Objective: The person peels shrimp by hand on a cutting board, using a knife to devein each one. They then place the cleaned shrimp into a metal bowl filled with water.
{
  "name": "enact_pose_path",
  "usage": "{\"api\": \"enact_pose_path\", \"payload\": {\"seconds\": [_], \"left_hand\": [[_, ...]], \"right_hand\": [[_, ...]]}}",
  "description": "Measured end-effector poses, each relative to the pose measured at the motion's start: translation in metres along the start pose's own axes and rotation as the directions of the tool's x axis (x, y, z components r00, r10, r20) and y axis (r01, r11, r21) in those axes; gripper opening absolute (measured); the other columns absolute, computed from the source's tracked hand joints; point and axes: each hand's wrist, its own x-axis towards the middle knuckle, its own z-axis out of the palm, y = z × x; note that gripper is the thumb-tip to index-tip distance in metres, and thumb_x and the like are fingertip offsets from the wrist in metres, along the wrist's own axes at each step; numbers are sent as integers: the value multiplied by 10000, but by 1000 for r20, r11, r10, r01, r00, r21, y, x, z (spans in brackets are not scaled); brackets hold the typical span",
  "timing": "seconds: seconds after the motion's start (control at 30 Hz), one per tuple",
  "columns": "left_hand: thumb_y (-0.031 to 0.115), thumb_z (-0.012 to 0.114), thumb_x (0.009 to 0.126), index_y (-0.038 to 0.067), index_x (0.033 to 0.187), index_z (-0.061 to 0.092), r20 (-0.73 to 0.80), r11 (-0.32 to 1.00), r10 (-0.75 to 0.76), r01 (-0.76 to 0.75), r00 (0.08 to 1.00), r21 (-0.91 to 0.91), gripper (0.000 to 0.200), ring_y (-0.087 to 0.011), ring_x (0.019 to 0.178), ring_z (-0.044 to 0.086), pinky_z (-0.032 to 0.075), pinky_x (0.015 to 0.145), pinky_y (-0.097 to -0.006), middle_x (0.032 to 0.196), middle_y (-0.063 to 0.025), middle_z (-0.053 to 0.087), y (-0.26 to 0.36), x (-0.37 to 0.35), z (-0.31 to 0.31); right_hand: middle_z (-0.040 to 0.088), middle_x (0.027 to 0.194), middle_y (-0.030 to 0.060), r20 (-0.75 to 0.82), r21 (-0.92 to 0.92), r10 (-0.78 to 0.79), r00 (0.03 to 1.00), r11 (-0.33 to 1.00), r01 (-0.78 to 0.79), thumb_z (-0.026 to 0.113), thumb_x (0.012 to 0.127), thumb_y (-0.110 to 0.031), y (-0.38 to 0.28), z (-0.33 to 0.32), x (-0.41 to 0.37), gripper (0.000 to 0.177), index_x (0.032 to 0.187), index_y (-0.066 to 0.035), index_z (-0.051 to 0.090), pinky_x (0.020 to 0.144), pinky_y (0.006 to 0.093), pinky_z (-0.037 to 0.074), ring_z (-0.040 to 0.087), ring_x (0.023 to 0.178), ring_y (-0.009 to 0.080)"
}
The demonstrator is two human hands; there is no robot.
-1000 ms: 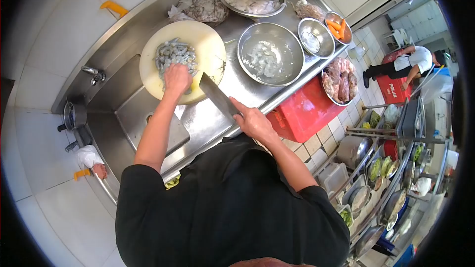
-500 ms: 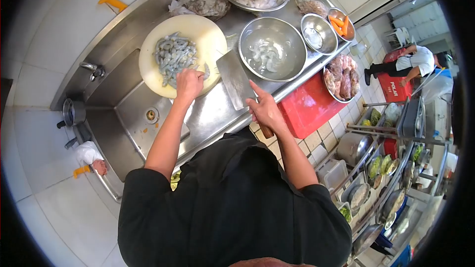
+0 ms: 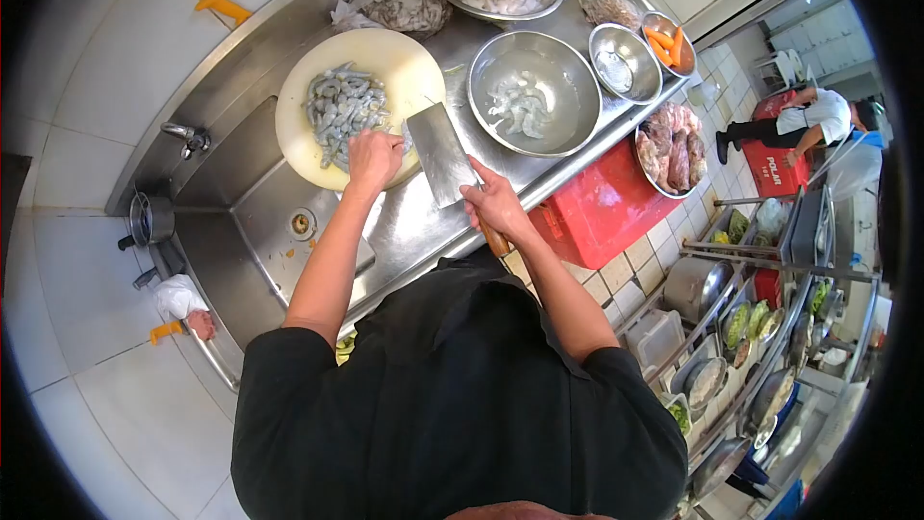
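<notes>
A cleaver (image 3: pixel 440 156) bars the near gap between cutting board (image 3: pixel 409 72) and shrimp bowl (image 3: pixel 577 120); the sink basin (image 3: pixel 274 221) leaves room beside the left forearm (image 3: pixel 332 260).

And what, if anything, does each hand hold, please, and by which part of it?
The right hand holds the knife by its wooden handle, close to the blade. Whether the left hand, beside the shrimp, grips one cannot be told.

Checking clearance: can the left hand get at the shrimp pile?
Likely yes: the left hand is at the near edge of the shrimp pile, and the cleaver, off to the right, leaves it uncovered.
</notes>
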Motion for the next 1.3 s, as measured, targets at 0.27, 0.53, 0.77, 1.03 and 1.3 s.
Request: {"api": "enact_pose_path", "payload": {"seconds": [0.27, 0.53, 0.77, 1.03, 1.3], "left_hand": [[185, 707, 833, 103, 931, 823, -24, 999, -6, 6, 1000, -31, 173, -368, 885, 676, 514, 924, -457, 900, -162, 754, -3, -3, 6], [192, 716, 837, 40, 900, 796, -67, 984, -71, 58, 995, -170, 183, -399, 797, 695, 545, 848, -439, 852, -214, 721, -4, -8, 11], [192, 730, 833, 33, 903, 793, -52, 978, -84, 72, 995, -198, 185, -386, 792, 710, 558, 767, -433, 860, -221, 723, -14, -7, 17], [184, 727, 839, 49, 911, 796, -11, 969, -145, 140, 989, -202, 168, -370, 774, 716, 554, 749, -426, 855, -215, 727, -14, -7, 18], [247, 753, 798, 78, 910, 798, 175, 928, -283, 315, 943, -197, 207, -358, 790, 717, 558, 761, -409, 866, -180, 745, -5, 1, 5]], "right_hand": [[588, 689, 45, 34, 32, 28, 999, 999, -29, 600, 976, -102, 6, -1, -28, 730, 1620, -83, 257, 439, 293, 461, 547, 490, 128], [580, 689, 44, 105, 34, 110, 988, 993, -114, 607, 987, -110, 3, -7, -56, 723, 1623, -114, 263, 439, 289, 461, 541, 487, 123], [570, 680, 41, 89, -47, 113, 990, 993, -110, 601, 995, -114, -3, -6, -62, 700, 1618, -122, 283, 446, 289, 465, 541, 493, 120], [584, 658, 57, -3, -176, 71, 997, 982, -70, 597, 980, -127, -8, -2, -51, 678, 1603, -124, 329, 454, 301, 484, 552, 484, 124], [601, 639, 69, -51, -263, -9, 999, 965, -4, 600, 960, -143, -13, -4, -57, 667, 1586, -126, 371, 475, 322, 503, 572, 475, 137]]}}
